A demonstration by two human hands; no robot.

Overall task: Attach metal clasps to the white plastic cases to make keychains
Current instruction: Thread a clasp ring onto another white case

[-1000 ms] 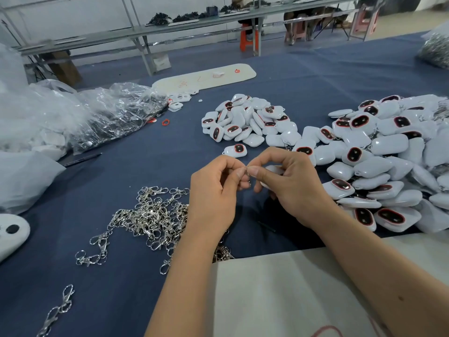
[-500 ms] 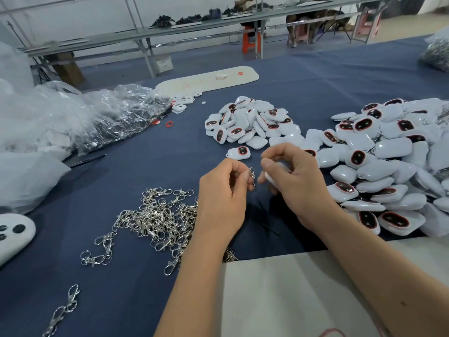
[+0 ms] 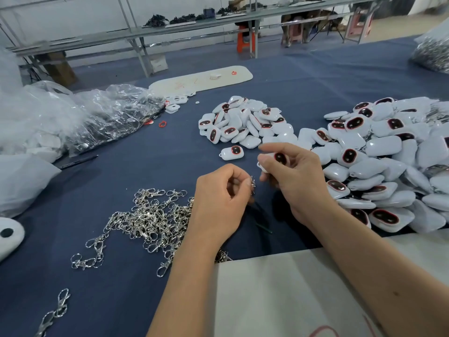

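The hands have drawn apart: the left hand (image 3: 222, 200) pinches a clasp (image 3: 252, 182), the right hand (image 3: 295, 176) at 2 o'clock grips a case (image 3: 277, 159); apparently unjoined.

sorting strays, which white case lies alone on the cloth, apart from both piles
The single case just in front of the smaller pile, dark window up, with bare blue cloth all round it.

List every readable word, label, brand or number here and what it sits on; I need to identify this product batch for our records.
None can be read.
White board near the person: red marks at its lower edge, cut off by the frame, unreadable.
Long white pad at the far side: faint red scribbles, too blurred to read.
White cases and the case in the right hand: no print visible.
Cardboard box under the far bench: any print too small to tell.
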